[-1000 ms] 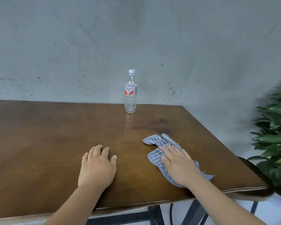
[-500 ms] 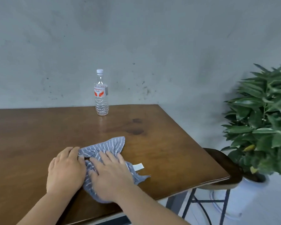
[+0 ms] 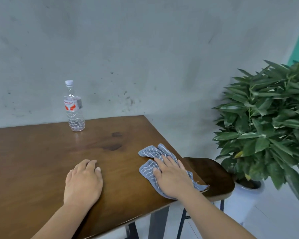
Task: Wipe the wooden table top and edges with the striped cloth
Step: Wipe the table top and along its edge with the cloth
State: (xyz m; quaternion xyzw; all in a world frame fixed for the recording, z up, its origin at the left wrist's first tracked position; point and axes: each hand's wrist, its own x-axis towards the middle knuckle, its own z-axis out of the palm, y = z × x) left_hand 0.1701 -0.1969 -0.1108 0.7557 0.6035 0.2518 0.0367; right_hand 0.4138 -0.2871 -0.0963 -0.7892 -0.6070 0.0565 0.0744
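Note:
The dark wooden table (image 3: pixel 41 161) fills the lower left of the view. A grey-blue striped cloth (image 3: pixel 150 152) lies crumpled near the table's right edge, close to the front right corner. My right hand (image 3: pixel 173 176) lies flat on the cloth with straight fingers and presses it against the wood. My left hand (image 3: pixel 84 181) rests palm down on the bare table top, a short way left of the cloth, holding nothing. Part of the cloth is hidden under my right palm.
A clear plastic water bottle (image 3: pixel 73 107) with a red and white label stands upright near the table's back edge. A wooden stool (image 3: pixel 212 176) sits just past the right edge. A leafy potted plant (image 3: pixel 269 118) stands further right. A grey wall runs behind.
My right hand has slid the cloth from beside my left hand rightward to the table's right edge. My left hand stays flat on the table. The view has swung right.

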